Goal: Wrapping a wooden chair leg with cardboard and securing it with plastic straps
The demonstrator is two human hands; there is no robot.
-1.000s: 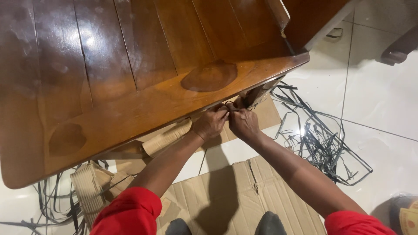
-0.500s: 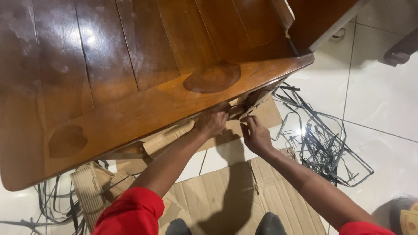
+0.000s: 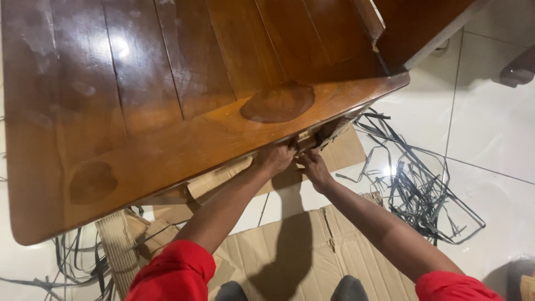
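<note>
A glossy brown wooden table (image 3: 167,111) fills the upper left of the head view. Cardboard wrapping (image 3: 329,132) with a dark strap clings to the underside of its near edge. My left hand (image 3: 274,159) reaches up under that edge, fingers curled against the cardboard there. My right hand (image 3: 315,167) is just beside it, fingers closed on the same cardboard piece below the edge. What the fingertips pinch is partly hidden by the table edge. Both arms wear red sleeves.
Flattened cardboard sheets (image 3: 301,256) lie on the white tiled floor (image 3: 490,128) below me. A tangle of cut black packing straps (image 3: 415,184) lies to the right, more straps (image 3: 72,262) at lower left. Another wooden piece (image 3: 418,28) stands at the top right.
My right hand, which had dropped slightly away half a second ago, has come back up beside the left hand under the table edge. The view has shifted a little.
</note>
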